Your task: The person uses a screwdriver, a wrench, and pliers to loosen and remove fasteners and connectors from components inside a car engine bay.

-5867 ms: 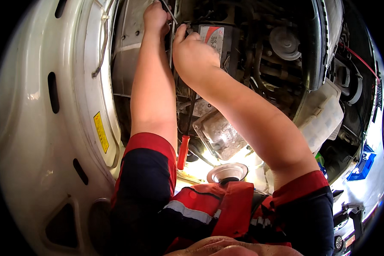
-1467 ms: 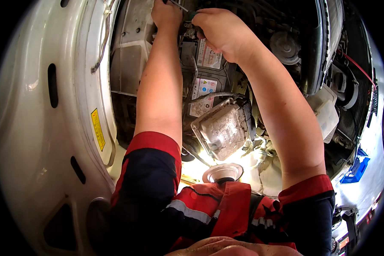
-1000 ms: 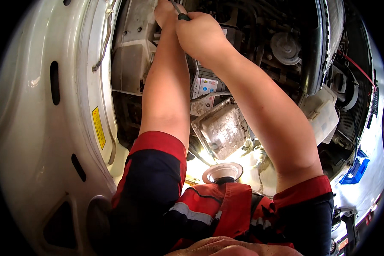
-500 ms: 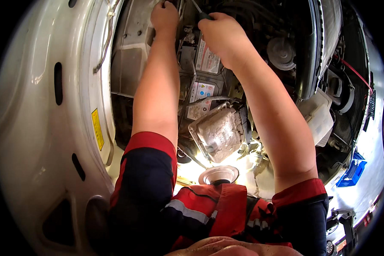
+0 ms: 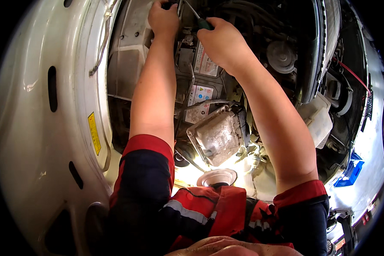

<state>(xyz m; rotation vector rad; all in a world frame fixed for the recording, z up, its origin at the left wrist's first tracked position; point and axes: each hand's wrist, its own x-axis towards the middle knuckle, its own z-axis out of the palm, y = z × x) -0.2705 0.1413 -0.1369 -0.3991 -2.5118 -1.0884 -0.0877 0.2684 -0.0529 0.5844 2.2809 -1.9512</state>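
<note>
Here, right hand (image 5: pixel 221 42) closed around a green-handled tool (image 5: pixel 204 24), left hand (image 5: pixel 164 20) curled at a dark object (image 5: pixel 168 5), grip unclear.

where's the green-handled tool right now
The green-handled tool is at the head view's top centre, gripped in the right hand, its metal shaft angling up and left, just right of the left hand.

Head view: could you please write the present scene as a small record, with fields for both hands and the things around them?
Left hand: near the upper edge, fingers curled by a dark object; grip unclear
Right hand: closed around a green-handled tool, its shaft pointing up and left
Middle: labelled battery, dusty box-shaped cover
Left side: pale panel with yellow label
Far right: blue bin
</note>
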